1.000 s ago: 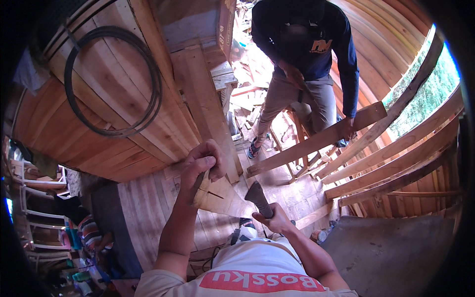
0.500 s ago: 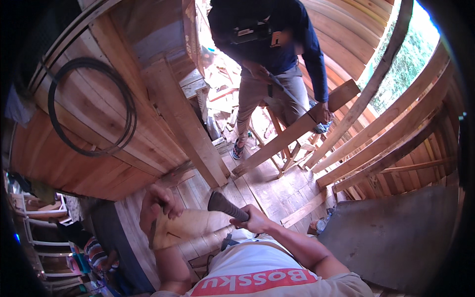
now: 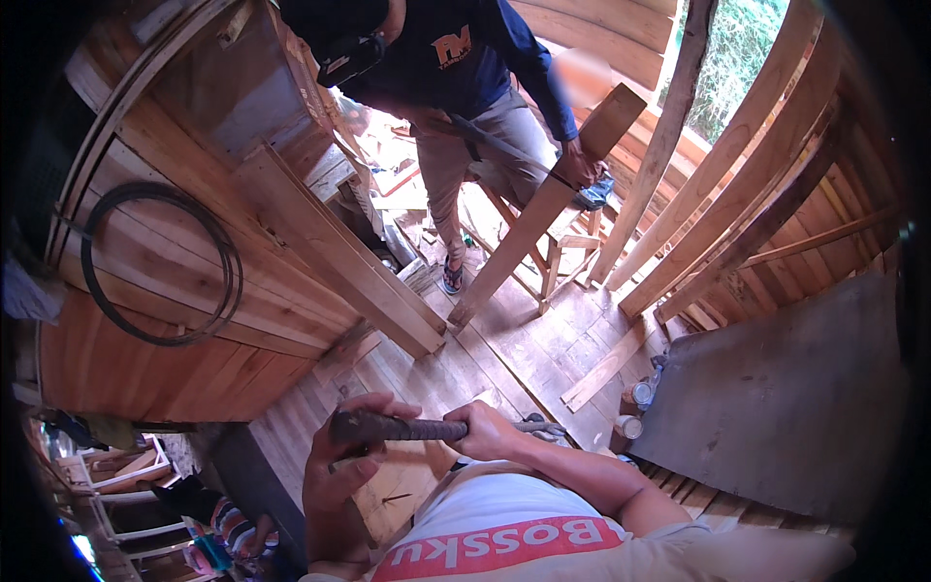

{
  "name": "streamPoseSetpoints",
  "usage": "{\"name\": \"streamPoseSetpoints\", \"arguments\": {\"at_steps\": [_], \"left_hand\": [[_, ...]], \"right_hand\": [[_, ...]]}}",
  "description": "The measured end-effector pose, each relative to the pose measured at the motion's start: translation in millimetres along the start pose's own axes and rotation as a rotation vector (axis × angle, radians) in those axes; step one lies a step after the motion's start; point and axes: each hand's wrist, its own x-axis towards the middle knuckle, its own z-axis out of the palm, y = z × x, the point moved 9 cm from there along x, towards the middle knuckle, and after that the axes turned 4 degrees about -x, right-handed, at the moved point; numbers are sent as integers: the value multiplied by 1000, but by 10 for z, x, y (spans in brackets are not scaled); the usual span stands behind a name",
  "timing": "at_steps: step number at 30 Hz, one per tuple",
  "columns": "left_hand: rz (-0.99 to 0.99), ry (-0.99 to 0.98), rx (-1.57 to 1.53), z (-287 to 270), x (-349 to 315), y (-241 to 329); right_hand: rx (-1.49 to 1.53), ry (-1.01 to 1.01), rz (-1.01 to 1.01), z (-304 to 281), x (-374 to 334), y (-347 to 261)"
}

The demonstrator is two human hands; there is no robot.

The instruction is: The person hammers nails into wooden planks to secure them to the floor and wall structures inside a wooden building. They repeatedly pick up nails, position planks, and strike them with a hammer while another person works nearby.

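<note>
My right hand point(image 3: 482, 432) is closed round a tool with a dark, ribbed handle point(image 3: 417, 428). The tool lies crosswise before my shirt; its thick, dark end points left and a greyish part shows beyond my fist. That thick end passes in front of my left palm and hides part of it. My left hand point(image 3: 335, 475) is curled at the left end of a pale wooden board point(image 3: 412, 475), thumb and fingers at its edge. A thin, dark nail-like piece point(image 3: 398, 498) shows on the board's face.
Ahead, a person point(image 3: 465, 68) in a dark top holds a long, dark tool against a slanting timber beam point(image 3: 529, 233). A wooden post point(image 3: 339, 252) leans left of them, near a coiled black hose point(image 3: 160, 262). At right lies a dark sheet point(image 3: 776, 388) beside cans point(image 3: 635, 393).
My right hand's tool has swung left and levelled, its thick end now before my left palm. My view has shifted, and more of the board's face shows below the tool.
</note>
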Motion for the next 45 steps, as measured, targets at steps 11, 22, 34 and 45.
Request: {"name": "streamPoseSetpoints", "arguments": {"at_steps": [11, 22, 34, 45], "left_hand": [[19, 64, 44, 89, -225, -122], [-8, 53, 123, 239, -362, -75], [101, 80, 126, 255, -582, -52], [236, 371, 133, -217, -767, 17]], "right_hand": [[-112, 5, -64, 8, -257, 151], [-156, 5, -90, -79, -432, 59], [-215, 34, -325, 2, -408, -429], [-132, -281, -390, 205, -285, -437]]}}
